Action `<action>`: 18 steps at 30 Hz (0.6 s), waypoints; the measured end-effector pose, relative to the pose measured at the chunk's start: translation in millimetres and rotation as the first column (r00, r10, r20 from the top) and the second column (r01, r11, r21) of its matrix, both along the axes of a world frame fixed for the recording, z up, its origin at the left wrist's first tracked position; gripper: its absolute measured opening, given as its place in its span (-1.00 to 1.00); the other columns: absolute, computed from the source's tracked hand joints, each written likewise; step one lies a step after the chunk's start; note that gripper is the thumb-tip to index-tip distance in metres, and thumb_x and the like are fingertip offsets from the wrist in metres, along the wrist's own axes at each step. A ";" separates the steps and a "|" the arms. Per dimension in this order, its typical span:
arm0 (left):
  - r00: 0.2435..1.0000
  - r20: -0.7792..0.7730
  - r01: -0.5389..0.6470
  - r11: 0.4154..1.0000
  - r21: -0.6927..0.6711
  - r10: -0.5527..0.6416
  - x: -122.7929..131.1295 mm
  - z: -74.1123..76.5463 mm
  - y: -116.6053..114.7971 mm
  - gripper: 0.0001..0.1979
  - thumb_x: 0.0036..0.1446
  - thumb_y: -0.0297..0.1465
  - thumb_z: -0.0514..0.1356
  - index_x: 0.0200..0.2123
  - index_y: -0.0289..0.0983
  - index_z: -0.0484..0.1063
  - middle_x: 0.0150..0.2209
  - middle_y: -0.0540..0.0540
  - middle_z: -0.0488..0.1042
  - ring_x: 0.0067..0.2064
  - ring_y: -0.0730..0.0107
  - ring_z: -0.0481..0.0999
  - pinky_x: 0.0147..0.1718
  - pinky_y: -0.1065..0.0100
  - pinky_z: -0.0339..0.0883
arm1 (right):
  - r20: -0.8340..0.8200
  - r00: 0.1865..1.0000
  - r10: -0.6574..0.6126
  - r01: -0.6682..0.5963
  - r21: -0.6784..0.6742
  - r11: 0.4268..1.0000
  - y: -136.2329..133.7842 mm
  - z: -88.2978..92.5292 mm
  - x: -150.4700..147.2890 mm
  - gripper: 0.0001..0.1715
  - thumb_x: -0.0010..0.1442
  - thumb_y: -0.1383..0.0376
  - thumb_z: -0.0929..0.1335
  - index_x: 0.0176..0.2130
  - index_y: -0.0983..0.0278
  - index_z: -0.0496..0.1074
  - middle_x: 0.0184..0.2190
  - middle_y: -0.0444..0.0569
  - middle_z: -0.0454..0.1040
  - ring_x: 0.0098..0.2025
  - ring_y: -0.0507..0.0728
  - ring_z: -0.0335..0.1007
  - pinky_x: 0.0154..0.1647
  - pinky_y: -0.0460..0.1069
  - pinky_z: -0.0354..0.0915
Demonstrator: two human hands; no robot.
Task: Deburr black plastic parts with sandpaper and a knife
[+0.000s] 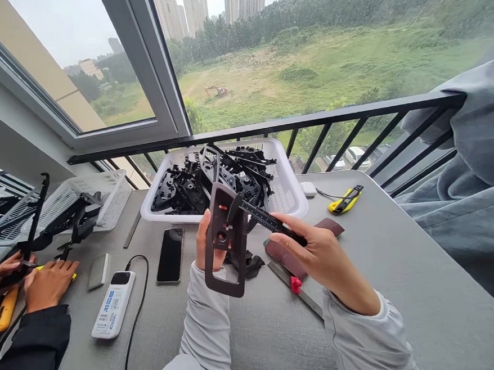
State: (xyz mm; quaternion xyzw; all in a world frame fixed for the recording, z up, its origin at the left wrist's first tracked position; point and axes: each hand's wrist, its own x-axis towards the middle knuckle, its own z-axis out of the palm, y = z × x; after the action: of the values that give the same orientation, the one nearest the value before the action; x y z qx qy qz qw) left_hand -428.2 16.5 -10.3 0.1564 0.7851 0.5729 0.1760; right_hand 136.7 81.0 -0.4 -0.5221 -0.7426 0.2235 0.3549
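In my left hand (203,244) is a dark brown plastic trim frame (224,254), held tilted upright above the table with its large rectangular opening at the lower end. My right hand (314,248) grips a black caliper (261,213) with a printed scale. The caliper's jaws are at the upper right side of the trim frame; whether they touch it I cannot tell. Beyond my hands, a white basket (301,201) holds many black plastic parts (179,189). A brown sheet of sandpaper (288,258) and a steel ruler (310,304) lie under and beside my right hand.
A phone (169,256), a white power bank (113,305) with a black cable and a small grey box (98,271) lie left. A yellow utility knife (346,200) rests back right. At far left, a co-worker's hands (48,283) handle black parts near another basket (116,197).
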 end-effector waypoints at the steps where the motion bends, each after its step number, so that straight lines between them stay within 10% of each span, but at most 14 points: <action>1: 0.998 0.062 0.029 0.998 0.057 -0.032 -5.0 -2.9 -1.3 -0.58 0.15 -0.23 -0.19 -0.66 -0.18 0.22 -0.57 0.06 0.51 0.27 0.17 0.24 0.19 -0.01 0.24 | -0.008 1.000 -0.014 0.014 0.026 1.000 1.2 -0.9 0.4 -0.55 0.27 0.07 0.27 0.02 0.25 0.45 -0.20 0.06 0.61 -0.27 0.18 0.55 -0.23 0.02 0.43; 18: 0.975 0.214 0.015 0.979 0.205 -0.060 -11.3 -5.3 -2.4 -0.48 0.28 -0.27 -0.23 -0.67 -0.17 0.25 -0.64 0.05 0.44 0.36 0.33 0.03 0.34 0.12 -0.03 | 0.100 0.993 0.057 -0.062 0.042 0.997 4.1 -3.1 5.8 -0.53 0.29 0.14 0.26 0.13 0.22 0.40 0.00 0.06 0.54 -0.15 0.23 0.56 -0.17 0.04 0.43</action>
State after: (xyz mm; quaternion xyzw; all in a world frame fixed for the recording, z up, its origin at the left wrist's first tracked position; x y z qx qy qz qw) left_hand -439.5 14.0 -15.6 0.1242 0.6957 0.6598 0.2554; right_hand 142.5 85.2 -3.5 -0.5020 -0.7793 0.1913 0.3227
